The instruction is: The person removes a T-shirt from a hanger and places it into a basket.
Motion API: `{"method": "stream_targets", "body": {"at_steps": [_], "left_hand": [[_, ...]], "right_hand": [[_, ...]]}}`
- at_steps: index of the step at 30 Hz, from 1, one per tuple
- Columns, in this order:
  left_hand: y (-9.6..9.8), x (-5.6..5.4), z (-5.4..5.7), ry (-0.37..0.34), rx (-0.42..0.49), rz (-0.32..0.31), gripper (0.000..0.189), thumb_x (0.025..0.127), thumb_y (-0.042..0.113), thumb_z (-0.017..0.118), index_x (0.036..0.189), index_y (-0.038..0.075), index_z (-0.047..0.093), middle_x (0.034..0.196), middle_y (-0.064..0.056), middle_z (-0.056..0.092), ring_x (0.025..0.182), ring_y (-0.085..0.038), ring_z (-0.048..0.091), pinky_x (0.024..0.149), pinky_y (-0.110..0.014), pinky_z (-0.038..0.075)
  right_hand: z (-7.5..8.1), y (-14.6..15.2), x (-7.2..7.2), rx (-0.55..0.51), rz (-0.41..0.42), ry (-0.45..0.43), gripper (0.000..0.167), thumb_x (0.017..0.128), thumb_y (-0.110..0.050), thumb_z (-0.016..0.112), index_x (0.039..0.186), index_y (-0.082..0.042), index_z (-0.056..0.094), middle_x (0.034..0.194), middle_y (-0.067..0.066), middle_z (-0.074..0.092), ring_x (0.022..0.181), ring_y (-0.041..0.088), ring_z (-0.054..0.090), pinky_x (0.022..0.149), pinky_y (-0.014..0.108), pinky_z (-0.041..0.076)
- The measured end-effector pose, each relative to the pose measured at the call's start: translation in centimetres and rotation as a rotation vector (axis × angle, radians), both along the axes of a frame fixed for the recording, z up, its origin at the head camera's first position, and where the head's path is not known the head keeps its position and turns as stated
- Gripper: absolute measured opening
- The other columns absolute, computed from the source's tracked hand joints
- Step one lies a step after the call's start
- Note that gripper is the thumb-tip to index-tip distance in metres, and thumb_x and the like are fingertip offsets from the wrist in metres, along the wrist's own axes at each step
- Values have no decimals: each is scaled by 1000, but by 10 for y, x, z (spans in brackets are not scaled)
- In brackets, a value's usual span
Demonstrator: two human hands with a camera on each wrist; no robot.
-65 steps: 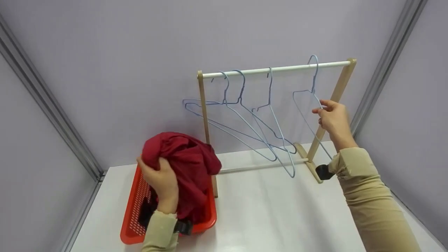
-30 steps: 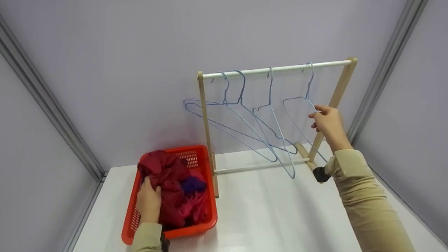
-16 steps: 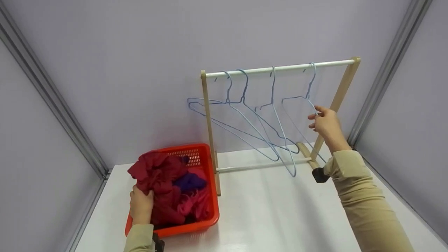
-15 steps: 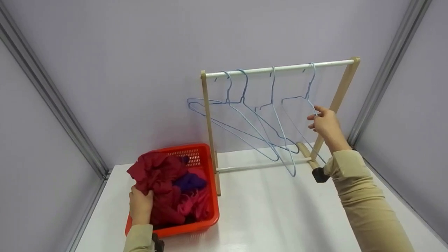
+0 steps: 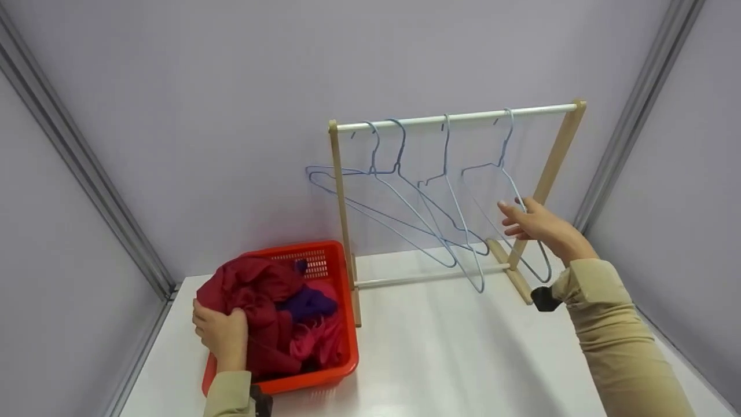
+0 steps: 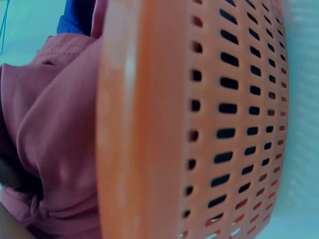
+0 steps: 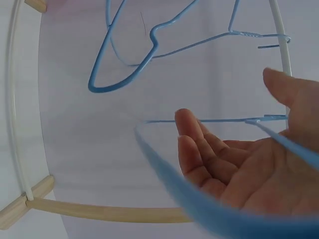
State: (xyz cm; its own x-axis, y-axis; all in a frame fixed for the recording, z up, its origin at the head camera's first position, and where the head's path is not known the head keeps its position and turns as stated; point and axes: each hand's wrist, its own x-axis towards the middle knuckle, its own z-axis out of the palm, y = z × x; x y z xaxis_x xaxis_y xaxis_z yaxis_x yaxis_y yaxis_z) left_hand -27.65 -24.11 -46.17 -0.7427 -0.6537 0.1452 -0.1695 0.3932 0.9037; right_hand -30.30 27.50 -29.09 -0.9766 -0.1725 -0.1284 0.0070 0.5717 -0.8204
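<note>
At the upper left of the basket, my left hand (image 5: 221, 333) grips a bunched dark red garment (image 5: 255, 289), its fingers over the cloth's outer edge. The same fabric (image 6: 60, 114) fills the left side of the left wrist view, where most of that hand is hidden. My right hand (image 5: 541, 226) is at the rightmost blue wire hanger (image 5: 513, 184), which hangs from the rail. In the right wrist view, the thumb stands apart from the loosely bent fingers of the right hand (image 7: 239, 169), with the hanger's wire (image 7: 167, 174) passing close by; nothing is pinched.
The red plastic basket (image 5: 338, 379) has perforated walls and also holds purple cloth (image 5: 312, 304) and pink cloth (image 5: 324, 339). Several other blue hangers (image 5: 453, 197) hang along the white rail (image 5: 480, 116) of a wooden-legged rack. Grey walls enclose the white tabletop (image 5: 428, 347).
My left hand has lowered the dark red garment into the basket and shifted left with it. The right hand has slid the hanger left, moved down and loosened its fingers from the wire.
</note>
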Motion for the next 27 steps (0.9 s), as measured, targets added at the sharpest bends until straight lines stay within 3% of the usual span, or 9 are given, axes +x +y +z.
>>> {"method": "stream_targets", "body": {"at_steps": [4, 7, 11, 14, 16, 18, 21, 24, 27], "left_hand": [[-4, 1, 2, -11, 27, 36, 73, 90, 18, 38, 150, -4, 3, 151, -32, 18, 133, -54, 23, 108, -65, 19], [-7, 3, 0, -58, 51, 71, 74, 96, 33, 35, 150, -4, 1, 150, -34, 18, 133, -54, 24, 109, -65, 19], [-10, 4, -4, -117, 60, 117, 84, 96, 50, 32, 150, -3, -4, 151, -34, 17, 134, -53, 24, 110, -64, 19], [-10, 4, -5, -110, 35, 138, 88, 95, 52, 35, 151, 0, -7, 155, -31, 9, 138, -51, 19, 112, -63, 16], [-8, 5, -4, -83, -12, 146, 88, 94, 50, 38, 151, 2, -8, 157, -28, 3, 141, -49, 13, 113, -63, 12], [-4, 5, -4, -36, -82, 150, 89, 94, 48, 43, 152, 3, -7, 157, -27, -1, 143, -48, 7, 114, -63, 9], [4, 5, -1, 41, -211, 149, 87, 93, 43, 49, 153, 3, 0, 157, -27, 1, 144, -48, 3, 115, -62, 7], [14, 2, 5, 106, -305, 126, 83, 93, 40, 52, 152, 2, 8, 157, -28, 7, 144, -47, 5, 116, -61, 8], [28, -2, 12, 137, -358, 80, 79, 93, 38, 53, 152, 2, 14, 156, -28, 12, 144, -47, 8, 115, -61, 9]], "right_hand": [[-4, 12, 1, -18, 48, 4, 87, 98, -58, 23, 149, 6, -9, 145, 37, 30, 134, 49, 36, 113, 54, 29], [-9, 20, 0, -22, 47, 23, 87, 97, -61, 15, 150, 6, -2, 142, 36, 36, 127, 44, 45, 107, 41, 40], [-19, 26, -3, -34, 13, 64, 88, 95, -61, 6, 150, 7, 7, 133, 33, 46, 106, 18, 59, 87, 19, 47], [-29, 30, -3, -47, -27, 86, 87, 95, -61, 5, 149, 7, 12, 130, 36, 47, 95, 6, 58, 81, 15, 47], [-35, 31, -3, -41, -59, 96, 86, 96, -59, 6, 148, 9, 15, 130, 39, 47, 98, 13, 61, 86, 21, 48], [-42, 31, -2, -16, -99, 124, 82, 98, -55, 8, 147, 9, 17, 132, 40, 45, 104, 28, 62, 93, 31, 48], [-53, 31, -2, 67, -176, 206, 71, 102, -46, 11, 145, 9, 23, 131, 41, 44, 117, 50, 52, 100, 51, 42], [-65, 32, -3, 199, -243, 289, 60, 105, -36, 14, 144, 8, 26, 135, 41, 41, 125, 56, 41, 105, 61, 33], [-75, 30, -3, 324, -240, 362, 51, 105, -23, 21, 142, 11, 26, 131, 43, 42, 123, 59, 39, 103, 65, 31]]}}
